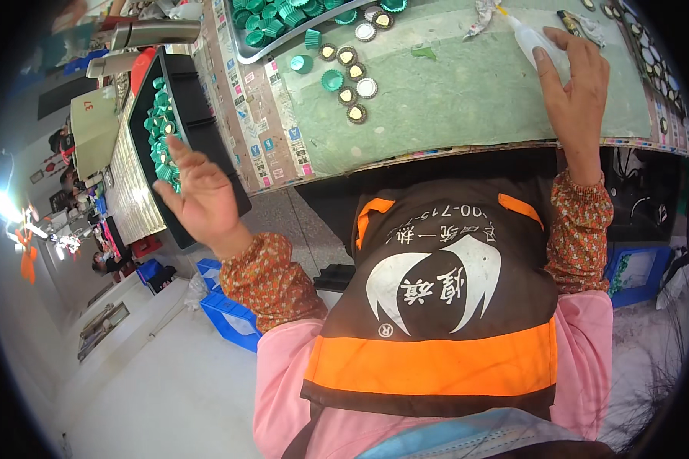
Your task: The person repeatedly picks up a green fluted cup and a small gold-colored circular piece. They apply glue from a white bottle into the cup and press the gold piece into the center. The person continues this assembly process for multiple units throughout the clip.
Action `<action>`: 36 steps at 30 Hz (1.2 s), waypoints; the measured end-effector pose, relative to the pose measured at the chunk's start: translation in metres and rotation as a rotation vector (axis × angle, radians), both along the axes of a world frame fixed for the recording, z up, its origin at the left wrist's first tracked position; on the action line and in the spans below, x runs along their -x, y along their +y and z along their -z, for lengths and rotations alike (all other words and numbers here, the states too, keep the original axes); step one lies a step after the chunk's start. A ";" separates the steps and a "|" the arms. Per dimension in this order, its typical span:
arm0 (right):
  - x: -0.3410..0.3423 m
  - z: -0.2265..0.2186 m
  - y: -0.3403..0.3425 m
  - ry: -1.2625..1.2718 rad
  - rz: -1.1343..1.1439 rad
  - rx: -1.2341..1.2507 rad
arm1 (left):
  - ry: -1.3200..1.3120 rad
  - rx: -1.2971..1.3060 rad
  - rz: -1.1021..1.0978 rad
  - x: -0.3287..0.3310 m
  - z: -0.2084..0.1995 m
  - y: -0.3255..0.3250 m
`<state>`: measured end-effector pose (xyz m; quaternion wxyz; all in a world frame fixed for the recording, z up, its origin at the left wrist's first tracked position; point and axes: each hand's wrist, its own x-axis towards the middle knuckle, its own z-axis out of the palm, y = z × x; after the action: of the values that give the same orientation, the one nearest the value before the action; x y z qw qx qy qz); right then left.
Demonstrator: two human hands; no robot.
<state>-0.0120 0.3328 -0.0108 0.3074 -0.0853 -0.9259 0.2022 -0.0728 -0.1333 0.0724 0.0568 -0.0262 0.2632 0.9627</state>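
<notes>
My left hand (pixel 204 197) is raised with fingers apart and nothing in it, beside a black crate (pixel 199 115) that holds green ruffled caps (pixel 161 126). My right hand (pixel 578 96) is over the right side of the table, its thumb and fingers around a translucent white squeeze bottle (pixel 530 42) with a yellow tip. The bottle slants, tip toward the far left. Between the hands, several small round ruffled caps lie on the green mat: dark ones with cream-coloured centres (pixel 347 95), a white-faced one (pixel 367 88) and a green one (pixel 332 80).
A pale tray (pixel 264 52) heaped with green caps stands at the far edge. More round pieces fill a dark tray (pixel 651 57) at the far right. Crumpled white scraps (pixel 482 17) lie near the bottle tip. A metal flask (pixel 157 34) lies left. Blue bins (pixel 230 314) stand below table height.
</notes>
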 end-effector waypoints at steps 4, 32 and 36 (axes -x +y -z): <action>0.006 0.009 0.004 -0.066 -0.014 -0.155 | 0.019 0.860 0.026 0.022 0.029 0.040; -0.013 -0.024 -0.105 -0.383 -0.563 1.330 | -0.125 0.383 0.565 -0.023 0.052 0.136; -0.015 -0.012 -0.125 -0.307 -0.548 1.320 | -0.171 0.482 0.549 -0.049 0.055 0.153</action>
<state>0.0028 0.2078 0.0013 -0.0028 -0.0454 -0.6319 0.7737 -0.0234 0.0202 0.0174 0.3268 -0.0476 0.4736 0.8165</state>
